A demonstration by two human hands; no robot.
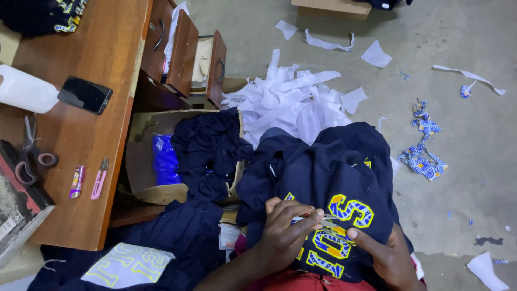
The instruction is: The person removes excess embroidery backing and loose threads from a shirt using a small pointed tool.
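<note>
Concrete floor (463, 178) fills the right side, littered with a big heap of white backing strips (293, 105) just past the lap, plus blue-patterned scraps (425, 156) toward the right edge.

Wooden surface (102, 161) on the left, two drawers (186, 54) pulled open at its far right corner. Cardboard box (156, 191) sits against the surface's right edge, holding dark cloth and a blue plastic bag (164, 159).

Navy garment (334, 167) draped over the person's lap, yellow-and-blue lettering (350, 210) facing up at the near end.

On the surface: white bottle (24, 89) at the left edge, black phone (85, 95) just beside it, scissors (29, 156) nearer, then a small pink-and-yellow lighter-like item (77, 181) and pink thread snips (99, 179) side by side near the near edge.

Left hand (288, 231): grip narrow, fingers pinched on a small thin tool (318, 217) at the lettering; can't tell what kind. Right hand (385, 253): thumb pressing the garment flat just beside the lettering, fingers under the cloth.
</note>
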